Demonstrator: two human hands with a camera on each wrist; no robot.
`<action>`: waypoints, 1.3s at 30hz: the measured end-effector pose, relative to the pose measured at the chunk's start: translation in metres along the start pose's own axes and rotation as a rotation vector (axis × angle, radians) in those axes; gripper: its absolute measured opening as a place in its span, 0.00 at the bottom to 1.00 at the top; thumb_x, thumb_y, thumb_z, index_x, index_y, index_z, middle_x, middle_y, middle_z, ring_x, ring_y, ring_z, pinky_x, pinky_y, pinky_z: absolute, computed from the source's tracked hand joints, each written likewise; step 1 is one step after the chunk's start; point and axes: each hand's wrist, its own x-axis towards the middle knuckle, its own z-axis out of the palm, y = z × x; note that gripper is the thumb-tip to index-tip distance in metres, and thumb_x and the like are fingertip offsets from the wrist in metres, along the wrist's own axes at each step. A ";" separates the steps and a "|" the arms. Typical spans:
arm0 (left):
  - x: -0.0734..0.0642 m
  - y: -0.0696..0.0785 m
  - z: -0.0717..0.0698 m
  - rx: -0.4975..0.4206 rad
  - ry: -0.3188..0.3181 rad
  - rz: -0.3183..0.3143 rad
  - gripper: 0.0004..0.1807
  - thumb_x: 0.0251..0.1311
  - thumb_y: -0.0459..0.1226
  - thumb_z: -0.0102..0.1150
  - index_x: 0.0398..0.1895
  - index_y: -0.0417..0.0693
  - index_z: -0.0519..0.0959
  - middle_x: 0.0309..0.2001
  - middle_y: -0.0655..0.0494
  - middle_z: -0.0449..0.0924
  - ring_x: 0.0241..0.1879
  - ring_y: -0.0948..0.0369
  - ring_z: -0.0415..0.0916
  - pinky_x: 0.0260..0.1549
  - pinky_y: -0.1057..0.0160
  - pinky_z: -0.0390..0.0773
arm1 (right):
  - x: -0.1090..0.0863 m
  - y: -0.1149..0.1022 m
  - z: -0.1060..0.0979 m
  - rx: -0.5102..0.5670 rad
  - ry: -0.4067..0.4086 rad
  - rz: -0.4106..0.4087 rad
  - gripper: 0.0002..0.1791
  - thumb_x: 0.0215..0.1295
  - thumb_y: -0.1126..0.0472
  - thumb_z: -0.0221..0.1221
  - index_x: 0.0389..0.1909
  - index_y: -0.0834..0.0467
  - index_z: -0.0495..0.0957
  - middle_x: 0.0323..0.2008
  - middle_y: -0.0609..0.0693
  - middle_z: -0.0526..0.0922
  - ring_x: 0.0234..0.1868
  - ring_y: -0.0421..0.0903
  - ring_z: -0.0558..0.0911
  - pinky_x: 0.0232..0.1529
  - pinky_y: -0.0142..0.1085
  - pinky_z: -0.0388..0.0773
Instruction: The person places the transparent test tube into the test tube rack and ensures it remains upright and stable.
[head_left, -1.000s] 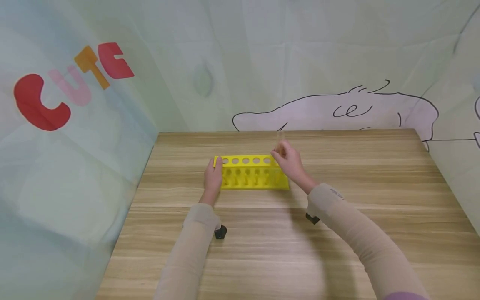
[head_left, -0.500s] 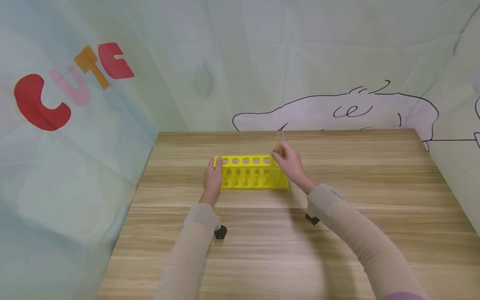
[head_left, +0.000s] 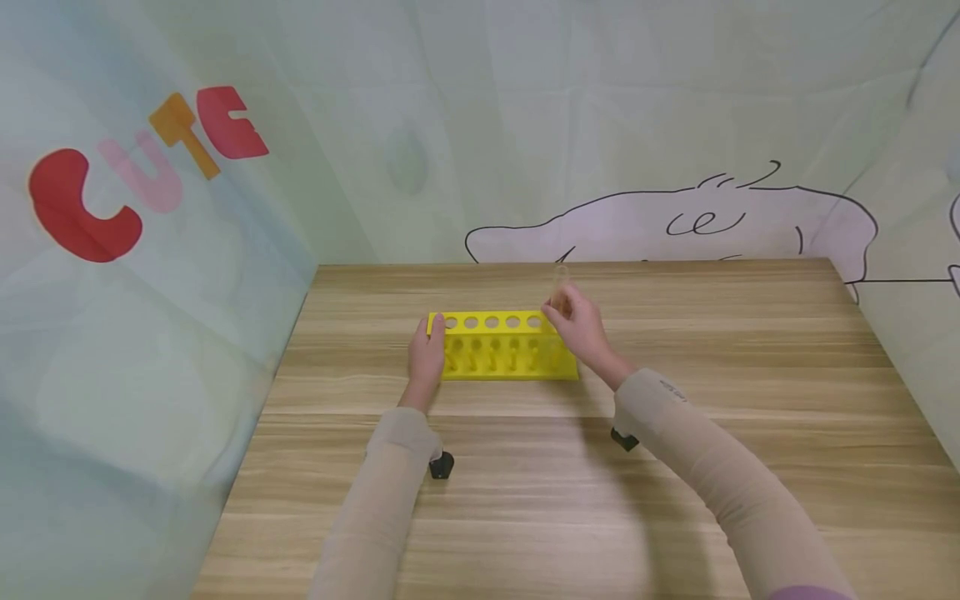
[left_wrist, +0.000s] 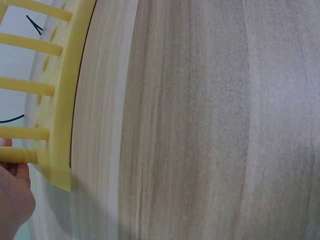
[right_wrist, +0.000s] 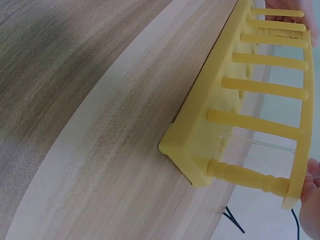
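Note:
A yellow test tube rack [head_left: 501, 374] stands upright on the wooden table, a row of round holes along its top and several pegs on its base. My left hand [head_left: 427, 360] grips its left end, thumb over the top bar; in the left wrist view the fingers [left_wrist: 21, 175] are around the end post. At the other end my right hand [head_left: 583, 329] pinches a clear test tube [head_left: 562, 275] between thumb and fingers, its upper part showing above them. The right wrist view has the tube's clear lower part [right_wrist: 260, 144] inside the rack, beside the right end post.
The wood-grain table [head_left: 510, 500] extends around the rack on all sides. A printed cloth backdrop [head_left: 480, 133] rises behind the table's back edge and along its left. A black wrist device [head_left: 442, 465] sits under the left sleeve, another [head_left: 624, 437] under the right.
The top of the test tube has sunk very slightly. Both hands and the rack stay in nearly the same place.

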 end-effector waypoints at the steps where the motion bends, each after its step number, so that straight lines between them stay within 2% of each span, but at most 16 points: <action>1: 0.000 0.000 0.000 0.002 0.002 -0.001 0.39 0.59 0.62 0.30 0.66 0.45 0.54 0.66 0.50 0.54 0.66 0.55 0.51 0.64 0.56 0.55 | 0.000 0.000 0.000 0.001 -0.001 -0.001 0.08 0.60 0.62 0.54 0.28 0.60 0.65 0.39 0.55 0.79 0.39 0.48 0.76 0.37 0.37 0.72; 15: 0.001 0.000 0.000 0.022 0.022 0.014 0.36 0.61 0.60 0.31 0.64 0.44 0.57 0.65 0.48 0.58 0.65 0.54 0.54 0.63 0.56 0.56 | 0.000 -0.001 0.001 -0.007 -0.004 0.016 0.08 0.60 0.62 0.55 0.29 0.59 0.64 0.39 0.55 0.79 0.37 0.48 0.74 0.36 0.36 0.71; 19: 0.000 0.000 0.000 0.021 0.029 0.019 0.35 0.62 0.59 0.31 0.63 0.43 0.58 0.64 0.47 0.60 0.64 0.53 0.56 0.63 0.56 0.57 | 0.000 -0.001 0.001 -0.002 -0.007 0.018 0.09 0.60 0.62 0.55 0.28 0.60 0.64 0.40 0.55 0.79 0.40 0.49 0.75 0.38 0.37 0.71; 26: -0.001 0.002 0.000 0.016 0.010 0.010 0.36 0.61 0.60 0.31 0.64 0.45 0.57 0.65 0.49 0.58 0.64 0.54 0.54 0.63 0.55 0.57 | 0.001 0.000 0.001 0.008 -0.011 0.035 0.09 0.59 0.62 0.55 0.28 0.60 0.64 0.40 0.54 0.78 0.40 0.48 0.74 0.39 0.36 0.71; 33: -0.002 0.003 0.000 0.015 0.013 0.008 0.35 0.61 0.60 0.31 0.63 0.45 0.58 0.64 0.49 0.59 0.64 0.54 0.55 0.63 0.55 0.57 | 0.001 0.001 0.001 0.029 0.002 0.004 0.11 0.58 0.64 0.56 0.25 0.61 0.63 0.38 0.55 0.78 0.38 0.49 0.75 0.36 0.35 0.71; 39: -0.003 0.004 0.000 0.013 0.011 -0.001 0.36 0.61 0.60 0.31 0.64 0.45 0.57 0.65 0.49 0.58 0.65 0.54 0.54 0.63 0.56 0.56 | 0.001 0.001 0.001 0.044 -0.007 0.016 0.11 0.57 0.65 0.57 0.26 0.61 0.62 0.38 0.56 0.77 0.40 0.49 0.76 0.40 0.37 0.73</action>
